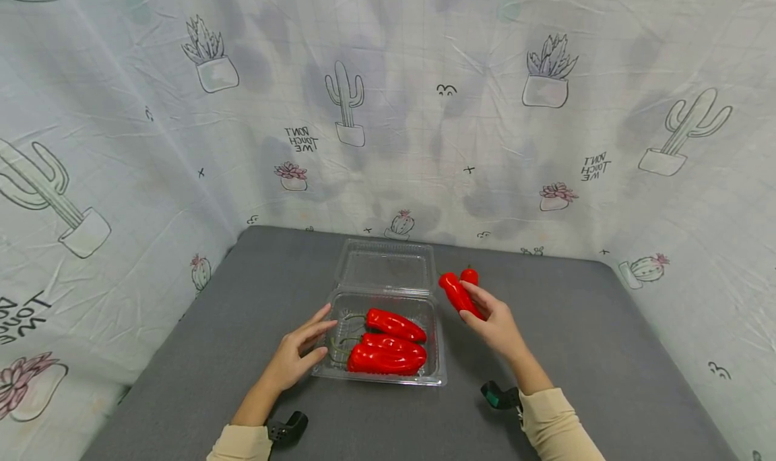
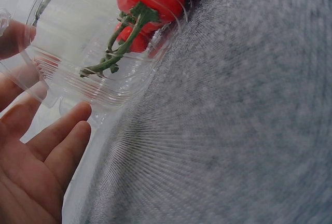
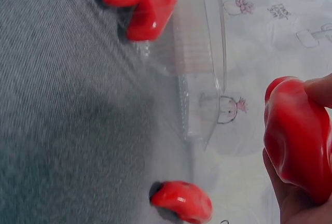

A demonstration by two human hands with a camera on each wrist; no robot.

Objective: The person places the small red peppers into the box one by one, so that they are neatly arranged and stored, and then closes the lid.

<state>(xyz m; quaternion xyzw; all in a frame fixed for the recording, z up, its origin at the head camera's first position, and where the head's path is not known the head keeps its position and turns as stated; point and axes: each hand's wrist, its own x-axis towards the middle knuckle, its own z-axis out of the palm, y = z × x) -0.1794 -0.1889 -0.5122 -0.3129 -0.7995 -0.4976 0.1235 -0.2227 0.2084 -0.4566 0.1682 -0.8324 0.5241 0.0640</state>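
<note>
A clear plastic clamshell box (image 1: pixel 441 373) sits on the grey table with its lid (image 1: pixel 388 265) folded back. Inside lie several long red peppers (image 1: pixel 388 358), green stems toward the left. My right hand (image 1: pixel 500 326) holds another red pepper (image 1: pixel 456 292) between thumb and fingers, raised to the right of the box; in the right wrist view this pepper (image 3: pixel 295 136) looks glossy and dented. My left hand (image 1: pixel 291 360) is at the box's left side, fingers spread and gently bent along its wall. Green stems (image 2: pixel 122 42) show through the plastic in the left wrist view.
One more red pepper (image 1: pixel 469 275) lies on the table behind my right hand, right of the lid. A grey cloth (image 1: pixel 242 299) covers the table. White fabric printed with cacti (image 1: pixel 388 110) hangs around the back and sides. Each wrist wears a black strapped device (image 1: pixel 500 395).
</note>
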